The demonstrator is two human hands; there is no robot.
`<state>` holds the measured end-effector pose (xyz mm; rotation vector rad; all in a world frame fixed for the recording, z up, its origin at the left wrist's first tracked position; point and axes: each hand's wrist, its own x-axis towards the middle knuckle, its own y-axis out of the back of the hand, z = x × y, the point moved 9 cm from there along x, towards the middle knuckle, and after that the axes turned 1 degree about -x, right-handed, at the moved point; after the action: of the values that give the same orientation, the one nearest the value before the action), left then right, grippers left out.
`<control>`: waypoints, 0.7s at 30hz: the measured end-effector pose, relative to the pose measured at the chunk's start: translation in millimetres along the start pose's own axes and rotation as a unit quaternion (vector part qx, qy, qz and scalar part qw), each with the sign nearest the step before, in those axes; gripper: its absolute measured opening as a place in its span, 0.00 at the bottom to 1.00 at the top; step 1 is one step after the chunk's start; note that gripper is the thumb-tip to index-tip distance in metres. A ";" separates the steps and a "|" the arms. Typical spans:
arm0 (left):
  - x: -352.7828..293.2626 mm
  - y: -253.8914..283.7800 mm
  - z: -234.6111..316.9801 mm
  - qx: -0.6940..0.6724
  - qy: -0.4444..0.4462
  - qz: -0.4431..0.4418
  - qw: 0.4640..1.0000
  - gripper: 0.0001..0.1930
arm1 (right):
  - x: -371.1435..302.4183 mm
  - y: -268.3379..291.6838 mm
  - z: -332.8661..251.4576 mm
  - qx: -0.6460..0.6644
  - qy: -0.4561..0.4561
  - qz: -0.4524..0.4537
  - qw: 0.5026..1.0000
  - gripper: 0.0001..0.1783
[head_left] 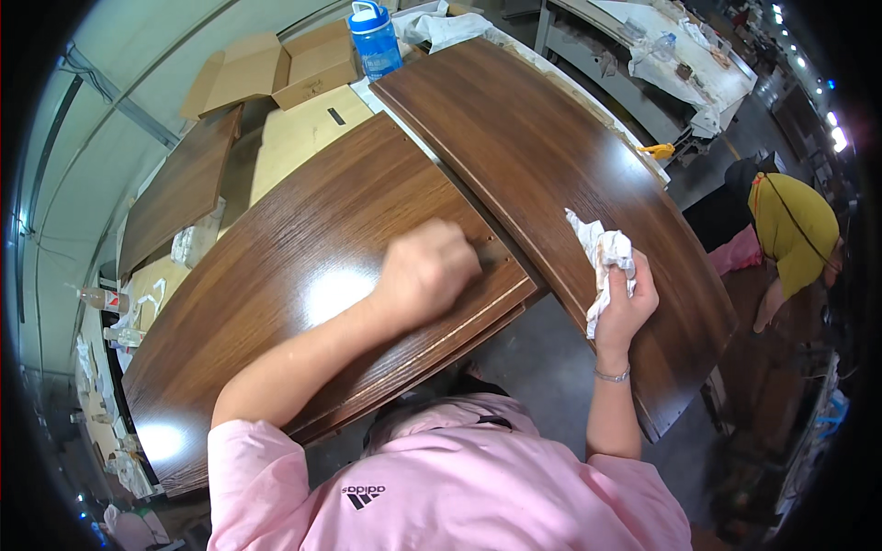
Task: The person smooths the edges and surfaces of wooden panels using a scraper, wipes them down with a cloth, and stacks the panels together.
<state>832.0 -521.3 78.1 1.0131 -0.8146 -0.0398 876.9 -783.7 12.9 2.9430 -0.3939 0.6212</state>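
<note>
A dark brown wood-grain panel [303, 230] lies in front of me, on top of at least one more board. My left hand [432, 268] is closed in a fist over its right end, close to small holes near the edge. Slight blur and the curled fingers hide whatever it may hold. Across a narrow gap lies a second brown panel [524, 138], angled away to the right. My right hand [630, 298] pinches a crumpled white cloth [602, 253] above that panel's near edge.
Beyond the panels stand a blue bottle [375, 46] and an open cardboard box [312, 64]. Another brown board [179, 197] leans at the left, near a small clear bottle [101, 299]. An orange-yellow tool [656, 150] sits at the far edge. A person in yellow [795, 225] bends down at right.
</note>
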 end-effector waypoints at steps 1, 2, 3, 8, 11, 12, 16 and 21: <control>-3.4 -0.5 10.9 -0.008 -0.006 -0.018 1.000 0.04 | -3.1 0.5 0.9 -0.005 -0.003 -0.002 1.000 0.13; -4.0 -2.8 16.5 -0.016 -0.011 -0.036 0.999 0.04 | -4.3 1.0 1.9 -0.010 -0.005 -0.003 1.000 0.14; -4.1 4.0 -0.3 0.035 0.000 -0.005 0.999 0.04 | -6.8 0.4 1.6 -0.001 -0.020 -0.012 1.000 0.13; -7.1 18.0 -33.9 0.116 0.017 0.032 0.993 0.04 | -9.9 4.3 -2.1 -0.027 -0.003 -0.030 0.999 0.13; -0.6 7.4 -3.2 0.043 -0.031 0.004 0.999 0.02 | -15.9 7.6 11.6 -0.022 -0.025 -0.055 0.998 0.12; -2.1 13.1 -32.0 0.102 0.019 0.027 0.994 0.02 | -18.5 3.8 18.7 0.001 -0.066 -0.079 0.995 0.12; -2.1 13.9 -46.4 0.079 0.073 0.005 0.994 0.03 | -28.9 -45.3 3.0 0.005 -0.138 -0.220 0.966 0.16; -11.4 16.6 -75.4 -0.105 0.275 0.014 0.956 0.06 | -47.1 -89.2 -14.2 -0.007 -0.114 -0.325 0.939 0.10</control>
<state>865.3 -452.2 63.9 0.7562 -0.3051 0.1716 854.3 -685.0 1.9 2.8657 0.5459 0.1860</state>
